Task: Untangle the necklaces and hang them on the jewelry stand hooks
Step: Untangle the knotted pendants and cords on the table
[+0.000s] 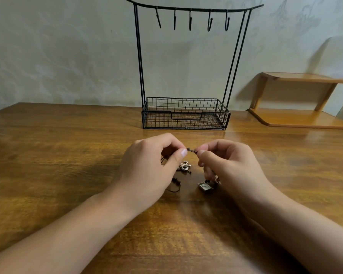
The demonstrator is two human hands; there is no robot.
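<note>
Head view:
Left hand (147,171): thumb and forefinger pinch the dark cord (191,150), held just above the table.
Right hand (230,165): pinches the same cord from the other side; the 2 hands nearly meet.
Necklaces: tangled on the wooden table (57,155) beneath the hands; bow-shaped pendant (184,166) between them, rectangular pendant (205,186) beside the right hand.
Jewelry stand (185,113): black wire, behind the hands, 5 hooks (210,21) bare.
Wooden shelf (297,99): far right.
</note>
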